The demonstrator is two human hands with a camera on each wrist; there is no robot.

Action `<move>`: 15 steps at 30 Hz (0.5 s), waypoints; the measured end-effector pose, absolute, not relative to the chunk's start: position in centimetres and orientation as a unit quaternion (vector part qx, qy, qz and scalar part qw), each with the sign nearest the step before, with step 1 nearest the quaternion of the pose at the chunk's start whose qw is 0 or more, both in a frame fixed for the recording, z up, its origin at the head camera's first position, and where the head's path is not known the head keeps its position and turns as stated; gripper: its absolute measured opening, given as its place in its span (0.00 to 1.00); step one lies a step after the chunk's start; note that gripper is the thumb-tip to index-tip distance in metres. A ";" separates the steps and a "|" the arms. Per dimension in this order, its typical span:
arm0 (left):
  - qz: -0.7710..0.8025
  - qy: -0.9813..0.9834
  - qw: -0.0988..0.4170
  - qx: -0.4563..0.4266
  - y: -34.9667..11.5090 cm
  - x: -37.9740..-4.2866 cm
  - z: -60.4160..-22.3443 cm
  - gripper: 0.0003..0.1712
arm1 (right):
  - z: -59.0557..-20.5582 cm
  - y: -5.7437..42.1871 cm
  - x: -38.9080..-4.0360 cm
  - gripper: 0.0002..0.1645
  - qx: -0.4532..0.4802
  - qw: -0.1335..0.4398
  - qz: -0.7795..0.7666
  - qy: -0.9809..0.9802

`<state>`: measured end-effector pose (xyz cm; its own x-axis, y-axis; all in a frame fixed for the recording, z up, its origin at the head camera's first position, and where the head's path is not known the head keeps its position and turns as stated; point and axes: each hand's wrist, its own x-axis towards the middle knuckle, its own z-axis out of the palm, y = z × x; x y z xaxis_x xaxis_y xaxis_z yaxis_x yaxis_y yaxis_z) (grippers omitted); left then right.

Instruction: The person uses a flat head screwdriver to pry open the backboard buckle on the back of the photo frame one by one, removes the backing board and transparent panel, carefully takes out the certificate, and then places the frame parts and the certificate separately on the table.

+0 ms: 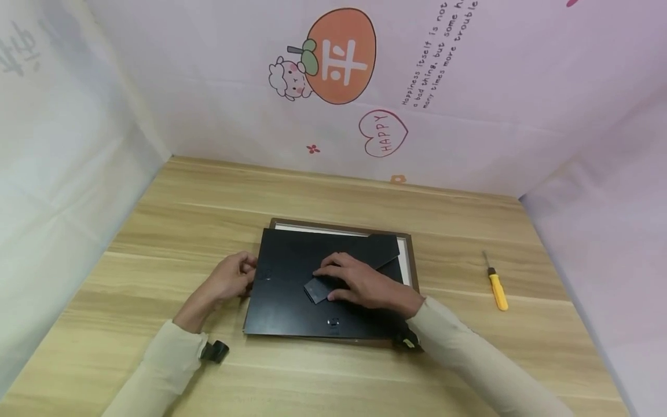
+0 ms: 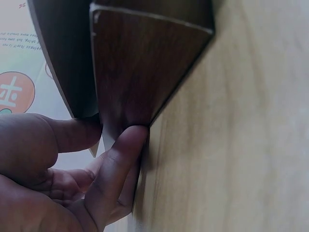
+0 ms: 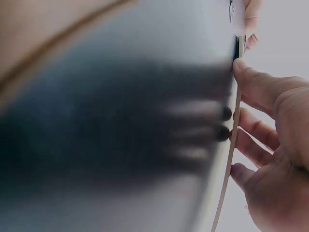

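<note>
A black backing board [image 1: 292, 255] lies askew over a brown picture frame [image 1: 413, 266], shifted toward the left and front. White shows along the frame's inner back and right edges. My left hand [image 1: 234, 278] pinches the frame's left side; in the left wrist view the thumb sits under the raised board and a fingertip presses the frame's outer wall [image 2: 140, 63]. Over the board, my right hand [image 1: 359, 281] grips its fold-out easel stand [image 1: 385, 246], thumb and fingers on opposite edges near the grey metal hinge [image 1: 316, 291]. The palm hides part of the stand.
A yellow-handled screwdriver [image 1: 497, 289] lies on the wooden table [image 1: 208, 197] to the right. White printed cloth [image 1: 234, 127] hangs behind and at both sides. Metal hangers [image 1: 333, 322] sit on the board. Each wrist carries a black camera [image 1: 215, 351].
</note>
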<state>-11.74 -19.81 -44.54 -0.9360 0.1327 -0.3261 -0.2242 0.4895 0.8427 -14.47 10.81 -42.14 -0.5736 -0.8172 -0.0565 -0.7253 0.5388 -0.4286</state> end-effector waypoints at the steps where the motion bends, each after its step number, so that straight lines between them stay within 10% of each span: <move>1: 0.504 0.845 0.178 -0.028 -19.8 -11.8 -44.5 0.13 | -42.2 10.9 -14.5 0.30 -0.439 0.129 -0.193 0.868; 15: 0.507 0.843 0.177 -0.026 -19.9 -12.0 -44.8 0.14 | -43.3 17.3 -13.6 0.23 -0.178 -0.020 -0.392 0.902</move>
